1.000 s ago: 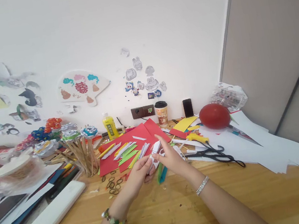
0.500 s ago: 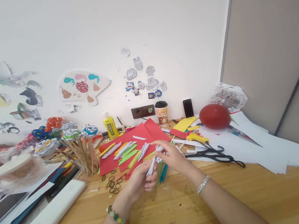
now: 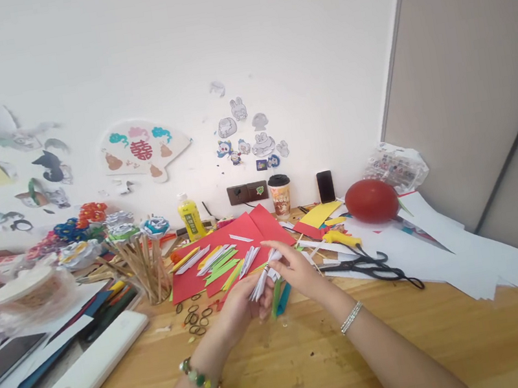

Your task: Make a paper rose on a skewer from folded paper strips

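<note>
Between my two hands is a bundle of folded white paper strips, tilted, its lower end fanned toward my left palm. My left hand has its fingers curled round the lower part from beneath. The upper part is gripped by my right hand, thumb along the bundle. A dark band seems to circle its middle, partly hidden by the fingers. Just beyond lie more folded white strips and green strips on red paper. Several rubber bands lie left of my left hand.
Scissors and a yellow-handled tool lie at right, near white sheets and a red balloon. Behind stand a yellow bottle, a lidded cup and a phone. Left are wooden sticks and a white device.
My left hand has shifted slightly, its fingers less tightly curled, and the bundle's lower end shows more. My right hand has barely moved and keeps its grip.
</note>
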`<state>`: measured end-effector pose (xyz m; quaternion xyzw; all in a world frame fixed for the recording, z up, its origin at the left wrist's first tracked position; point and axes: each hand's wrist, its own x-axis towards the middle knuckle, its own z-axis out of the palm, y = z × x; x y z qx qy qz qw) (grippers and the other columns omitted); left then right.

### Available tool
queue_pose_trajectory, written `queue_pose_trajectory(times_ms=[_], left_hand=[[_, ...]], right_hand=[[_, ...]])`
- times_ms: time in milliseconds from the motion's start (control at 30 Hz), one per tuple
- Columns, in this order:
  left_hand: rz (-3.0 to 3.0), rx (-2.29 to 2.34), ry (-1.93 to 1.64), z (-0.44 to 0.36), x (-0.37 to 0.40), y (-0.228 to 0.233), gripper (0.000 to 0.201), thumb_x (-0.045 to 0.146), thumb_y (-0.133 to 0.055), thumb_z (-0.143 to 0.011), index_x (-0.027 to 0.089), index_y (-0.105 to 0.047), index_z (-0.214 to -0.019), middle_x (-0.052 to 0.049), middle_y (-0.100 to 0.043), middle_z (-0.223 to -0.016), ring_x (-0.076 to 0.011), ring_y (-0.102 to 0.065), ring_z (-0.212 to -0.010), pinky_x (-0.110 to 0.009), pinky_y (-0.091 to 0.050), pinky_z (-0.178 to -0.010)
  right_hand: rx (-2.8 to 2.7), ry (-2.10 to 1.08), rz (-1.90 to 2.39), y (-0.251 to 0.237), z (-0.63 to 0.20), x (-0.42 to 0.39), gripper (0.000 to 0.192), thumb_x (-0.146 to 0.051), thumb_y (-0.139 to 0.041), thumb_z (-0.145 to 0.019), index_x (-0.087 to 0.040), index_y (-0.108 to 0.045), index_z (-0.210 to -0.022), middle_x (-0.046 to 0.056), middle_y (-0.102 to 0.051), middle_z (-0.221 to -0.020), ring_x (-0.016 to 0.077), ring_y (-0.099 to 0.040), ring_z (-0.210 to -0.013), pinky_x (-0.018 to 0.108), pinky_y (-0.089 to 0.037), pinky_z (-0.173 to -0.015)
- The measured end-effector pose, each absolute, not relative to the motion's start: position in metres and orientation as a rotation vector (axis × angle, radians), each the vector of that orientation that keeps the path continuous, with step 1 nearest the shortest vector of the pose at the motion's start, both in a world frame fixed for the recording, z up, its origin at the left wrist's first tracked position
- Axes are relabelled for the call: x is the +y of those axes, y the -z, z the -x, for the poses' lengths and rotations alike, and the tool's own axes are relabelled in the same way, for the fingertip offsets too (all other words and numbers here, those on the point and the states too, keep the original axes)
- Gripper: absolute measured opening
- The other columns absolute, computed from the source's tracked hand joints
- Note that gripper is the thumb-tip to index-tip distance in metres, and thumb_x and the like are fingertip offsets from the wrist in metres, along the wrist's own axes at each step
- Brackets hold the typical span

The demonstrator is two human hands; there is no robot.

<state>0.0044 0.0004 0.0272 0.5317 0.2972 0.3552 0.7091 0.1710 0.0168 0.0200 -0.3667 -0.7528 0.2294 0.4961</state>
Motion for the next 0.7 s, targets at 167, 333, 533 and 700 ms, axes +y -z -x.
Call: queue_pose_trajectory(times_ms=[167,333,533,700], left_hand=[[-1.503,0.935,-1.039,-0.012,0.001,-0.026,0.035,0.052,-0.054,-0.076,0.017,-0.050,-0.080,0.006,-0.051,-0.054,-0.0091,-0.046,-0.041,-0.021,-0.034,-0.042],[-1.714,1.048,-1.030,-0.014,0.003,-0.020,0.041,0.057,-0.048,-0.077,0.020,-0.041,-0.063,0.010,-0.038,-0.041,-0.0066,-0.032,-0.034,-0.020,-0.025,-0.038],[-1.883,1.080,-0.871,-0.007,0.001,-0.024,0.030,0.044,-0.044,-0.084,0.019,-0.045,-0.067,0.006,-0.048,-0.046,-0.0098,-0.044,-0.038,-0.021,-0.031,-0.041],[-1.943,1.097,-0.893,-0.006,0.005,-0.020,0.027,0.040,-0.047,-0.082,0.018,-0.048,-0.067,0.005,-0.050,-0.049,-0.0106,-0.047,-0.043,-0.022,-0.036,-0.045]], right_hand=[[-2.036,-0.346,0.955,-0.018,-0.164,0.014,0.039,-0.023,-0.039,-0.091,-0.024,-0.046,-0.129,0.009,-0.058,-0.121,0.0217,-0.054,-0.110,0.037,-0.042,-0.091],[-1.922,-0.498,0.920,-0.021,-0.158,0.010,0.031,-0.018,-0.043,-0.088,-0.023,-0.057,-0.115,0.005,-0.064,-0.109,0.0176,-0.059,-0.099,0.030,-0.044,-0.085],[-1.825,-0.609,0.909,-0.027,-0.162,0.009,0.019,-0.017,-0.046,-0.085,-0.020,-0.064,-0.091,0.001,-0.066,-0.086,0.0146,-0.060,-0.080,0.025,-0.044,-0.072],[-1.912,-0.569,0.903,-0.029,-0.158,0.005,0.020,-0.016,-0.044,-0.085,-0.020,-0.062,-0.093,0.002,-0.065,-0.088,0.0147,-0.059,-0.081,0.025,-0.043,-0.072]])
